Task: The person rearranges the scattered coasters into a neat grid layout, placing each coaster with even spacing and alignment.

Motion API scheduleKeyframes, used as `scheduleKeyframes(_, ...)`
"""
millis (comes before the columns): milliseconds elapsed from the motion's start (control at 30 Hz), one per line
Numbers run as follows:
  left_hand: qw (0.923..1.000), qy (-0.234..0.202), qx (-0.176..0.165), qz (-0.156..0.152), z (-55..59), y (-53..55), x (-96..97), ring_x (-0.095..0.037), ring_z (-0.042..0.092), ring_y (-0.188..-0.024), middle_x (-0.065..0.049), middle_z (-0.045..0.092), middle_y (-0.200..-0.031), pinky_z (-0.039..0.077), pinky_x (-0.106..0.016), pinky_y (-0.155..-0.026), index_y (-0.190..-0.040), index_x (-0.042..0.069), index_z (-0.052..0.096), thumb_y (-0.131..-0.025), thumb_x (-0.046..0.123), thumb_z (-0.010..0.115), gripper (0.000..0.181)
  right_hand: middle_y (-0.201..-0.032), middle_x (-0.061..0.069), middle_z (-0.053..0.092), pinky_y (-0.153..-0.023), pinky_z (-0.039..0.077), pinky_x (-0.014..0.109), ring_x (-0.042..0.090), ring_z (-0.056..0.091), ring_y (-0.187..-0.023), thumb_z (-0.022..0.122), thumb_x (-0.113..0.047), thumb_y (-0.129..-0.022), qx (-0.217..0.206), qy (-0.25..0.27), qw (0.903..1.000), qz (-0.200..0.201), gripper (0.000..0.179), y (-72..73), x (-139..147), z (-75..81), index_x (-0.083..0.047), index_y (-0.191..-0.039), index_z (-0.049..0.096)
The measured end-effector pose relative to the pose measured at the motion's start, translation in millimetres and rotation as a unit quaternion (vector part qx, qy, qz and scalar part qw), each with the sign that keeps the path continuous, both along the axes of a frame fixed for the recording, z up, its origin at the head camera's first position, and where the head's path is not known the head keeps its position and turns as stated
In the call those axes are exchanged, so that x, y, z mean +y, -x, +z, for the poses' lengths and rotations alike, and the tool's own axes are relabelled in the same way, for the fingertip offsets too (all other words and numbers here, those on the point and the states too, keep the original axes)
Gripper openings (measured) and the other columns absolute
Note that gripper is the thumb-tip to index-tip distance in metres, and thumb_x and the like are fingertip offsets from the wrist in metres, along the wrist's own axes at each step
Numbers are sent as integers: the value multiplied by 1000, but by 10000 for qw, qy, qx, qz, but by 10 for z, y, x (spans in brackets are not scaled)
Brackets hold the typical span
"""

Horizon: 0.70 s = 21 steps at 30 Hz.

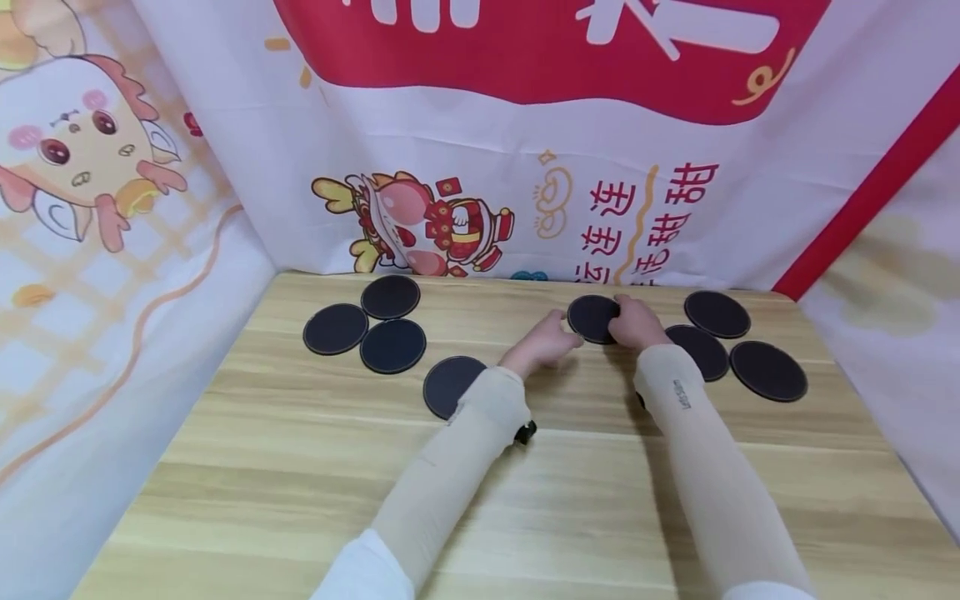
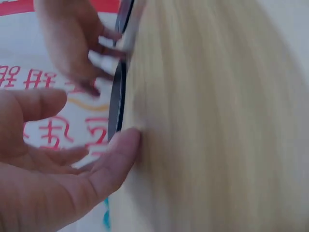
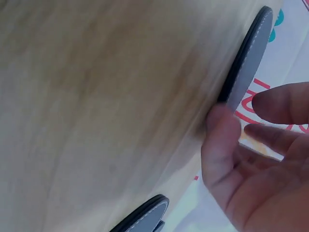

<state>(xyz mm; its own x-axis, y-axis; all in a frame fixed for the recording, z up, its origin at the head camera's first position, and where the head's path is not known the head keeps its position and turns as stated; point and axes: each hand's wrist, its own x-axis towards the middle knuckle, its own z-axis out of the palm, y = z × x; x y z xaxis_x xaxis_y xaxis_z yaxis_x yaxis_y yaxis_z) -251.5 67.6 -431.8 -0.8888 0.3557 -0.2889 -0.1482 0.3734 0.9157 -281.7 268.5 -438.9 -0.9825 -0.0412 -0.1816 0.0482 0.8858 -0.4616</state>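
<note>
A round black coaster (image 1: 591, 318) with a stitched rim lies at the back of the table between the two hands. My right hand (image 1: 637, 325) is at its right side; in the right wrist view the thumb tip (image 3: 223, 121) meets the rim of the coaster (image 3: 251, 60) while the other fingers stand apart from it. On the near left side is my left hand (image 1: 543, 340), thumb and fingers spread with nothing between them. Its thumb (image 2: 123, 150) points at the coaster's edge (image 2: 117, 104) in the left wrist view, low by the tabletop.
Three black coasters (image 1: 393, 346) sit grouped at the back left, and three more (image 1: 768, 371) at the back right. Another coaster (image 1: 452, 385) lies partly under the left forearm in the head view. A printed cloth (image 1: 465, 167) hangs behind the wooden table (image 1: 300, 467).
</note>
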Motion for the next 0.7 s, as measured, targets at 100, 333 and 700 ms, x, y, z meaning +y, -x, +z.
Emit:
scheduleKeyframes(100, 9961, -569, -224, 635, -22, -1, 98, -22, 55, -98, -20, 42, -152, 48, -31, -68, -158, 2, 24, -92, 2, 61, 76, -147, 34, 41, -112, 31, 56, 48, 39, -135, 42, 0, -88, 69, 121, 9997, 224, 64, 4, -52, 41, 9, -151, 35)
scheduleKeyframes(333, 9805, -1029, -305, 1647, -67, 34, 71, -25, 51, -108, -20, 37, -156, 46, -32, -77, -159, 1, 24, -82, -14, 47, 82, -106, 26, 64, -73, 53, 41, 32, 63, -72, 43, -6, -96, -285, 749, 9968, 1, 55, -48, -81, 130, 11, -148, 38)
scheduleKeyframes(700, 9501, -2106, -880, 2125, -189, 114, -17, -28, 65, -102, -26, 50, -142, 57, -38, -87, -147, -7, 45, -93, -12, 52, 54, -66, 5, 48, -53, 54, 29, 13, 49, -54, 54, -8, -102, -1241, 2668, 9492, -1118, 29, -167, -52, 45, 4, -127, 49)
